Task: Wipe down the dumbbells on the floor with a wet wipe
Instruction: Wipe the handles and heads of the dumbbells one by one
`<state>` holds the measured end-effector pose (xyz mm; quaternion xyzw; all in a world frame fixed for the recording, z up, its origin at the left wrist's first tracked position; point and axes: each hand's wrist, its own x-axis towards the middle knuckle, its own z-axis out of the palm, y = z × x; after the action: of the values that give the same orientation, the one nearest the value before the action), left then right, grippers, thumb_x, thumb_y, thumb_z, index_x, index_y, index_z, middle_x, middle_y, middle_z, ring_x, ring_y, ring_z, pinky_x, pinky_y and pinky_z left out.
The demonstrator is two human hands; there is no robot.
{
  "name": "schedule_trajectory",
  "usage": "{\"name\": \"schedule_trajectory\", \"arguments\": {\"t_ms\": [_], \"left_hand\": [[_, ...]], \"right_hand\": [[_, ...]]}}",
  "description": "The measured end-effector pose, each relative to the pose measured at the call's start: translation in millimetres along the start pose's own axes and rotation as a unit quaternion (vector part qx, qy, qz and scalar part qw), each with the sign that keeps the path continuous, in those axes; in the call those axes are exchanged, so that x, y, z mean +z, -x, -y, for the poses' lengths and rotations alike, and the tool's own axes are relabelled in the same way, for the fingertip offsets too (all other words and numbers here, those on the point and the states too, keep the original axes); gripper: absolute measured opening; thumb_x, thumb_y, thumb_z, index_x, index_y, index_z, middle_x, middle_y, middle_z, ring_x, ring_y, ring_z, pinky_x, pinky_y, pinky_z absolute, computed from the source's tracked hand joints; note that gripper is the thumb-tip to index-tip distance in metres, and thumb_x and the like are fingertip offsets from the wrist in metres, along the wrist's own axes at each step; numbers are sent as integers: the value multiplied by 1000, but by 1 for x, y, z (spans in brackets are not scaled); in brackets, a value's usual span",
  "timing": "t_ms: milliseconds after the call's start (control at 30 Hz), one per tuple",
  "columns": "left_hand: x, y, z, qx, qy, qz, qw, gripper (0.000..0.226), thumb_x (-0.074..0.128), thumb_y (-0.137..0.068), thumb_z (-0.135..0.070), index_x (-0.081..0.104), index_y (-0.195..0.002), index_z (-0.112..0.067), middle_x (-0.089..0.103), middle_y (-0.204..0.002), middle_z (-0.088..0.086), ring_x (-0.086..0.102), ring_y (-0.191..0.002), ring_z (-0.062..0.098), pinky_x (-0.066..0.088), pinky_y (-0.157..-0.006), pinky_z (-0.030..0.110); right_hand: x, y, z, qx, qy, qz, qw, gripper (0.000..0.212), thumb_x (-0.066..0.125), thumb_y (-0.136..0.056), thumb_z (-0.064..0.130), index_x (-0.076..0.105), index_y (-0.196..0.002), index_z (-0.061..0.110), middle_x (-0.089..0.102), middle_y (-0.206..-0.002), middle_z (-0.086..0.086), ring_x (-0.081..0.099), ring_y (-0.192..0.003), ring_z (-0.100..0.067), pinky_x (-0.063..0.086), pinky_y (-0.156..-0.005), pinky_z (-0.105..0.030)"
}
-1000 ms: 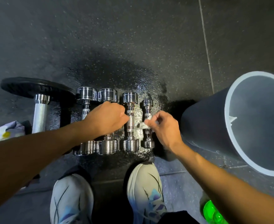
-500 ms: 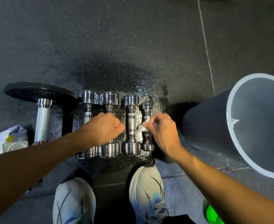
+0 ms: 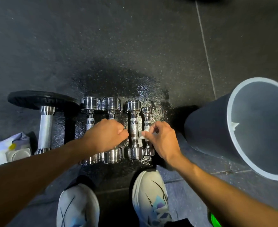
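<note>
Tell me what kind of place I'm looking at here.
Most likely a gym or weight room: four chrome dumbbells lie in a row on dark speckled rubber flooring, beside a black weight plate on a bar.

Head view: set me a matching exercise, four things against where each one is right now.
Things:
1. wipe
2. bin
3. plate
4. smallest dumbbell

Places:
A. far left, on the end of a bar
B. rightmost of the four chrome dumbbells
C. pinched in the right hand
D. right of the dumbbells, open mouth toward the camera

Pairs: 1-C, 2-D, 3-A, 4-B.
</note>
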<state>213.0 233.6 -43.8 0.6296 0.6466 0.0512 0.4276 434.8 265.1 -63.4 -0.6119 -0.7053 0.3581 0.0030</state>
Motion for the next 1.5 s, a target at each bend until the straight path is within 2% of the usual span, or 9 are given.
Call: {"name": "schedule_trajectory", "arguments": {"t_ms": [100,200,400,500,600,733,1033,1233,1500], "left_hand": [[0,1,-4,-1,-2,7,1000,49,52,-95,-35,33,-53,-19,32,-51,-5,30,-49,14,27,-51,28],[-1,3,-9,2,-2,1,1000,47,52,-95,-35,33,-54,-19,32,-51,-5,29,-50,14,27,-51,29],[-1,2,-2,-12,-6,1,1000,48,52,-94,-35,33,-54,-19,33,-52,-4,29,-50,15,26,-51,28],[-1,0,3,-19,-10,7,1000,47,51,-93,-35,33,-53,-18,34,-53,-2,31,-50,16,28,-52,29],[0,-1,2,-16,-15,14,1000,47,50,-93,-35,32,-53,-19,33,-53,-3,31,-51,16,29,-52,29],[2,-1,-2,-12,-11,11,1000,46,52,-94,-36,35,-54,-20,33,-51,-5,30,-49,15,29,-51,29],[5,-2,3,-10,-5,4,1000,48,54,-94,-37,35,-53,-20,34,-50,-7,30,-48,13,29,-51,28],[8,-5,-3,-6,-1,10,1000,47,55,-94,-37,38,-54,-18,38,-51,-5,33,-49,14,30,-50,27],[10,-7,-9,13,-32,19,999,44,53,-95,-37,39,-57,-19,40,-54,-3,35,-50,15,31,-51,28]], "right_hand": [[-10,-18,8,20,-124,-44,991,30,78,-88,33,59,-80,11,66,-89,-7,62,-77,-22,52,-68,-21],[-13,-22,12,23,-158,-40,986,32,80,-87,30,59,-80,6,67,-88,-13,56,-72,-17,46,-64,-22],[-3,-1,2,11,-101,-5,995,31,79,-87,38,57,-79,16,60,-93,0,55,-77,-11,44,-68,-11],[-5,-2,10,-8,-66,9,998,30,76,-88,38,54,-78,20,59,-92,1,54,-76,-9,44,-69,-11],[-7,-18,19,-16,-107,-15,994,29,77,-88,34,54,-77,20,56,-88,5,49,-69,-1,43,-68,-9],[-8,-30,26,-7,-138,-32,990,30,78,-89,33,55,-78,17,57,-89,5,50,-70,-1,41,-67,-6],[-3,16,4,45,-105,70,991,32,79,-87,37,55,-81,16,56,-91,6,52,-73,-5,42,-66,-6],[-5,10,15,18,-134,25,991,30,79,-88,32,55,-78,16,58,-95,2,53,-78,-3,42,-75,-5],[-9,-13,25,-2,-127,0,992,28,78,-89,31,56,-80,15,54,-92,2,47,-70,-1,41,-70,-6]]}}
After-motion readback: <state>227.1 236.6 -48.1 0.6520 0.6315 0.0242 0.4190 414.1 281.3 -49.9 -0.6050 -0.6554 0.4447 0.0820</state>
